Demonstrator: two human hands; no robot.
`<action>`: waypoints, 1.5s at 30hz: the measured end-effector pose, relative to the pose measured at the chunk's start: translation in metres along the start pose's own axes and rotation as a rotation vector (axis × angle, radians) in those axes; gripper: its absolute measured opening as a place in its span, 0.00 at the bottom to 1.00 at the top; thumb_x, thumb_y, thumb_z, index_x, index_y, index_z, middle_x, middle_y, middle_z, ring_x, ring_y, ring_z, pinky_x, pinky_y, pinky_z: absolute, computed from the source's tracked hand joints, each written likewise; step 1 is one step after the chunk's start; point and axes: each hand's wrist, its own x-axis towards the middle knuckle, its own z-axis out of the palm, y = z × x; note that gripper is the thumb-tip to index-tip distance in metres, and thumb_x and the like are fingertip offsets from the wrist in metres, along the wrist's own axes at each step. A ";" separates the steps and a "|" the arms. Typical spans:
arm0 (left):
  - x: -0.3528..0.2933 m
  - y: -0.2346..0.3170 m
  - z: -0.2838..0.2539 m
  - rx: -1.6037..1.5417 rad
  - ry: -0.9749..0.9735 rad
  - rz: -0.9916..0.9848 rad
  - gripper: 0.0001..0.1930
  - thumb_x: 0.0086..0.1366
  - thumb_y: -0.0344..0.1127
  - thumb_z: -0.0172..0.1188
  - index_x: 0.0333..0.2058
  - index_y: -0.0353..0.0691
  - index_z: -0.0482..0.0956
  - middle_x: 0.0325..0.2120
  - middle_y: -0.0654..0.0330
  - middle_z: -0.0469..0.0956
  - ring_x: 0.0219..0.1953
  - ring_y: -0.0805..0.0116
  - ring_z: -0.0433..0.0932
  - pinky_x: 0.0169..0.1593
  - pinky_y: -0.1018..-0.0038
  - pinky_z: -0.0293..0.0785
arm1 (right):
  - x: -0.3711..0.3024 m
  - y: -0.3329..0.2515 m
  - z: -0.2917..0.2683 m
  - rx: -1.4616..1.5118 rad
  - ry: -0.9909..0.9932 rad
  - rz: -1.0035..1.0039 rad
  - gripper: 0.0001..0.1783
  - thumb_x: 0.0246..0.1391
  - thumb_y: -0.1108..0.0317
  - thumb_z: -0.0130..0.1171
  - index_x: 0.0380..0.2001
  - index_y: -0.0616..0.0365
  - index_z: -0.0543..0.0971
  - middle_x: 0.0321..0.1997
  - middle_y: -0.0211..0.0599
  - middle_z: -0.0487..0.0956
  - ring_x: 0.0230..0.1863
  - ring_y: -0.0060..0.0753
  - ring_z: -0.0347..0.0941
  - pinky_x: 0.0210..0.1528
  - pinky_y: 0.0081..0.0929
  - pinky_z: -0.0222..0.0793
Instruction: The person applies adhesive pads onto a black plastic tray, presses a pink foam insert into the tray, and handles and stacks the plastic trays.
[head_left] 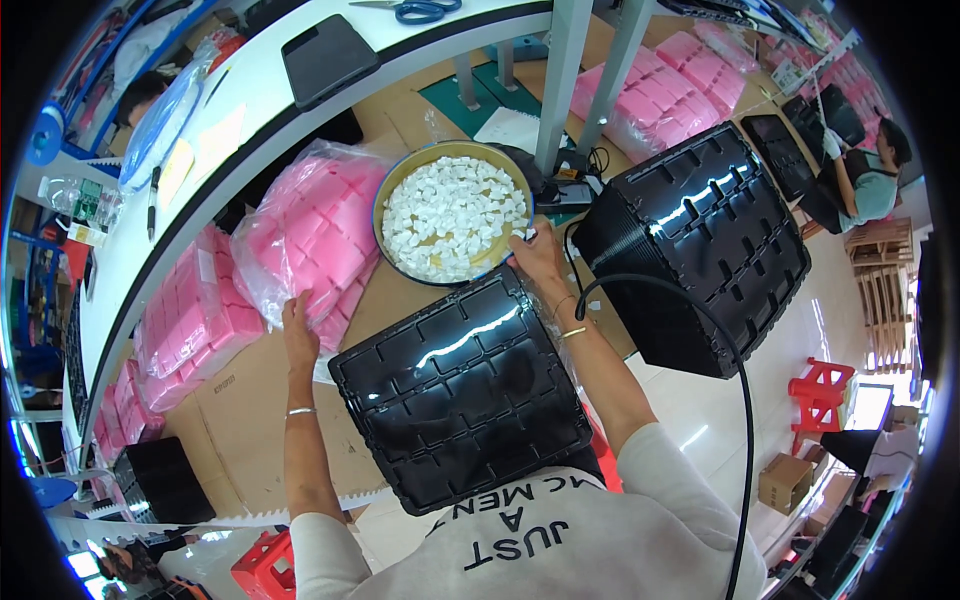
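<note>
Landmark: the round bowl (428,153), loaded with white pieces (455,215). Right hand (541,255) is at the bowl's near-right rim, fingers bent inward; whether they pinch a white piece or only the rim, cannot tell. Left hand (299,335) is left of the bowl and nearer the person, fingers loosely spread by the edge of a plastic-wrapped pink bundle (325,215); no firm grip seen.

Black tray (460,385) lies on the near side of the bowl, between the forearms, its near end up against the shirt. Contact between tray and bowl: unclear.

Risks, as judged:
1. Spill. Pieces lie loose in the bowl; a hard pull on the near-right rim, or the tray shoved away from the body, could tip or jolt it.
2. Tray slip. Neither hand appears to steady it; a lean of the body might skew it.
3. Snag — the black cable (748,430), right of the bowl, arches close to the right forearm; a wide elbow swing could catch it, and perhaps nudge the tray stack (695,240) farther right.
4. Loose plastic left of the bowl could hook the left fingers and drag the bundle.
</note>
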 end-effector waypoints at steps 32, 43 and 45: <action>-0.105 -0.091 -0.035 -0.509 0.359 -0.842 0.39 0.65 0.46 0.63 0.68 0.37 0.56 0.65 0.49 0.64 0.67 0.60 0.61 0.68 0.64 0.57 | -0.026 0.073 0.003 0.351 -0.218 -0.160 0.09 0.64 0.66 0.57 0.29 0.54 0.72 0.28 0.23 0.70 0.32 0.16 0.64 0.35 0.18 0.63; -0.096 -0.084 -0.009 -1.002 0.148 -0.800 0.34 0.61 0.31 0.65 0.65 0.35 0.63 0.59 0.53 0.72 0.59 0.60 0.71 0.63 0.68 0.65 | -0.034 0.116 0.021 0.084 -0.104 -0.405 0.09 0.63 0.66 0.58 0.29 0.54 0.71 0.26 0.22 0.67 0.27 0.17 0.59 0.30 0.20 0.59; -0.103 -0.078 -0.010 -1.027 0.125 -0.785 0.33 0.61 0.30 0.64 0.64 0.34 0.64 0.58 0.53 0.73 0.58 0.60 0.72 0.62 0.69 0.66 | -0.060 0.109 0.038 0.125 -0.112 -0.383 0.09 0.62 0.66 0.59 0.30 0.54 0.72 0.25 0.21 0.66 0.27 0.16 0.59 0.29 0.20 0.58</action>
